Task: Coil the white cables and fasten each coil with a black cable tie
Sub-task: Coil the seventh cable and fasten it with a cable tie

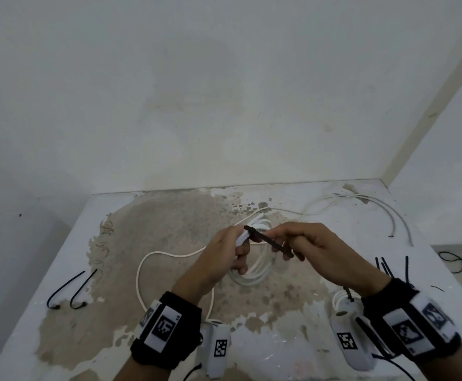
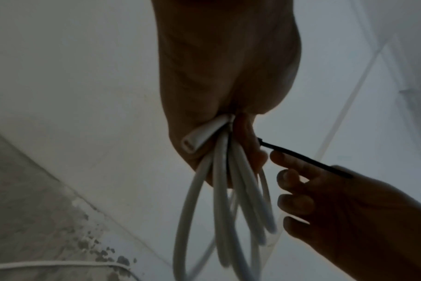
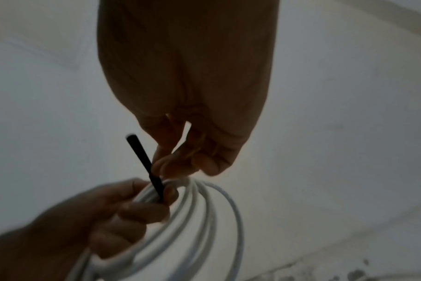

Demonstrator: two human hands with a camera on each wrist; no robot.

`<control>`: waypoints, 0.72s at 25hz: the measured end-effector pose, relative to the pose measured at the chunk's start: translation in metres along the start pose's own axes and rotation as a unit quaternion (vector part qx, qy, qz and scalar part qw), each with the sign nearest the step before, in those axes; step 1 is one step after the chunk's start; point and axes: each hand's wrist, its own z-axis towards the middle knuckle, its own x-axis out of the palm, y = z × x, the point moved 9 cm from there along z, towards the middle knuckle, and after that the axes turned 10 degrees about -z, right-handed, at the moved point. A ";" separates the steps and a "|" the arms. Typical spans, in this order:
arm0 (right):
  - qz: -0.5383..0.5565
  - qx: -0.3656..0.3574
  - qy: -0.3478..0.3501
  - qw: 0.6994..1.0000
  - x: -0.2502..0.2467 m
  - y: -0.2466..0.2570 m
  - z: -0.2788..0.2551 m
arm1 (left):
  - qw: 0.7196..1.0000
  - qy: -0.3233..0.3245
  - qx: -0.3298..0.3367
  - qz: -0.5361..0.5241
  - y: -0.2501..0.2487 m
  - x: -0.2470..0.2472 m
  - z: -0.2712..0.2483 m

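1. Table (image 1: 59, 243): white top with a large worn brown patch, carrying everything in play. No containers in view, so nothing to report inside any.
2. Loose white cable (image 1: 169, 255) trailing across the table, uncoiled, another run lying near the far right corner. Judged as work yet to do.
3. Coil (image 1: 254, 273) of white cable held above the table, loops hanging down from the left hand (image 1: 224, 259). Fingers (image 1: 242, 266) curled tight around the gathered strands; cut cable end poking out below the palm in the left wrist view.
4. Right hand (image 1: 315, 251) just beside the left, thumb and fingers pinching the free tail of the black cable tie (image 1: 268, 240).
5. Black cable tie wrapped over the bunched top of the coil, tail angled toward the right hand. Step in hand, by judgement: fastening this coil. Whether the tail has passed through the tie's head cannot be told.
6. Next move, likely: pulling the tail taut while keeping the strands bunched, so no loop slips out.
7. Spare ties (image 1: 389, 266) lying at the right, two bent ones (image 1: 70, 290) at the left edge.
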 end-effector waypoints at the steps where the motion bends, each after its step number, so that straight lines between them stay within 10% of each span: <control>1: -0.066 -0.035 -0.033 0.997 -0.004 0.005 0.000 | 1.000 0.002 -0.024 -0.017 -0.002 0.002 -0.001; 8: -0.179 -0.159 -0.079 0.968 -0.004 0.032 0.007 | 0.981 0.071 -0.162 -0.080 0.000 0.019 -0.006; 15: -0.133 -0.110 -0.173 0.970 -0.012 0.015 0.011 | 0.992 -0.031 -0.119 0.006 0.007 -0.003 -0.004; 18: -0.065 -0.047 -0.161 0.984 -0.007 0.009 0.015 | 0.991 -0.117 0.020 0.062 -0.009 -0.011 0.001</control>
